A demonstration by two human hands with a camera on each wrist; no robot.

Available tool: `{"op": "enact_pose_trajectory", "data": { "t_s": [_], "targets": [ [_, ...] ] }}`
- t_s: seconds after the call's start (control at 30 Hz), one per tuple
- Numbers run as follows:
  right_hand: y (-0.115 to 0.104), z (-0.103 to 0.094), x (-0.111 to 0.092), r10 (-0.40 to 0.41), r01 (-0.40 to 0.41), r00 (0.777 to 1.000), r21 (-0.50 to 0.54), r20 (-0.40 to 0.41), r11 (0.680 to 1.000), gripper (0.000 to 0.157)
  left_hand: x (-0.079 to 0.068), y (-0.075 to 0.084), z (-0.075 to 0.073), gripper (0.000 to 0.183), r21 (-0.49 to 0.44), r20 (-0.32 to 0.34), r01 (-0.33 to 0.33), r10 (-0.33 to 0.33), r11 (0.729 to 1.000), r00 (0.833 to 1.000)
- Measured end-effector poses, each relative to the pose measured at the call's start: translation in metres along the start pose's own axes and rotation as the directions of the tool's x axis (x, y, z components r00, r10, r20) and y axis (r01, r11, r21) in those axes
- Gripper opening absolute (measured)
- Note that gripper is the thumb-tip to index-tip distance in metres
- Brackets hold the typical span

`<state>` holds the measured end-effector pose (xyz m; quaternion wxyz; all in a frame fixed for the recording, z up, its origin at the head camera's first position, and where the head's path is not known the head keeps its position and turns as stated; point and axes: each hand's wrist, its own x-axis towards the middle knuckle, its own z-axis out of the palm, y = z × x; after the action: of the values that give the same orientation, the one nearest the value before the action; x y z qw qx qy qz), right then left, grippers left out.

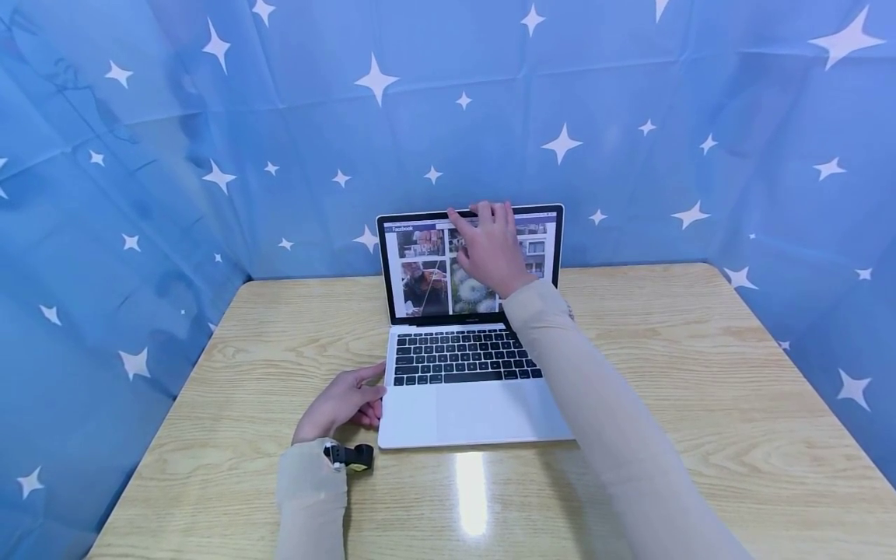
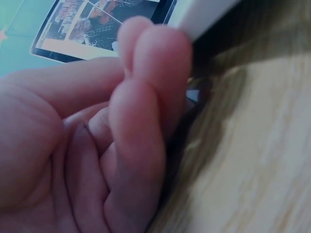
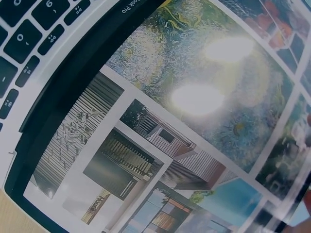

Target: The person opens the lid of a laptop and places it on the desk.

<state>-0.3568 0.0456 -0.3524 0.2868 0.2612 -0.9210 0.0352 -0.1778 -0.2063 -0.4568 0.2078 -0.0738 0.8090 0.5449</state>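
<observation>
An unfolded laptop (image 1: 476, 416) lies on the wooden table, its lit screen (image 1: 423, 288) showing several photos and facing me. At the left side of its base, my left hand (image 1: 343, 404) grips the edge. Bent fingers (image 2: 136, 131) crowd against that edge in the left wrist view. My right hand (image 1: 493, 249) reaches up to the screen's top edge and holds it, fingertips over the rim and thumb in front of the display. My right forearm covers part of the keyboard (image 1: 458, 358). The right wrist view shows the screen (image 3: 146, 160) close up, with bright reflections.
The wooden table (image 1: 210, 435) extends to both sides of the laptop. A blue curtain (image 1: 455, 140) with white stars hangs behind and at both sides. A black strapped device (image 1: 353, 456) sits on my left wrist, and light glares off the table in front.
</observation>
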Motion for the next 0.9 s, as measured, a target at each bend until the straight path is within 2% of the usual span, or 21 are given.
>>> {"op": "enact_pose_trajectory", "data": {
  "t_s": [0.2, 0.5, 0.67, 0.9],
  "targets": [
    [0.0, 0.003, 0.002, 0.01, -0.01, 1.0, 0.007, 0.013, 1.0, 0.062, 0.001, -0.001, 0.0, 0.05, -0.003, 0.009, 0.001, -0.001, 1.0, 1.0],
    [-0.001, 0.002, 0.006, 0.039, -0.038, 0.994, -0.009, 0.102, 0.999, 0.062, 0.001, -0.002, -0.002, 0.05, -0.011, 0.026, 0.016, -0.016, 1.0, 1.0],
    [-0.003, -0.004, 0.009, 0.045, -0.041, 0.986, -0.029, 0.159, 0.999, 0.062, 0.002, -0.002, -0.002, 0.05, -0.008, 0.021, 0.019, -0.019, 1.0, 1.0],
    [-0.004, -0.011, 0.014, 0.066, -0.063, 0.963, -0.019, 0.261, 0.998, 0.066, 0.003, -0.002, -0.002, 0.05, 0.008, 0.021, 0.01, -0.01, 1.0, 1.0]
  ]
}}
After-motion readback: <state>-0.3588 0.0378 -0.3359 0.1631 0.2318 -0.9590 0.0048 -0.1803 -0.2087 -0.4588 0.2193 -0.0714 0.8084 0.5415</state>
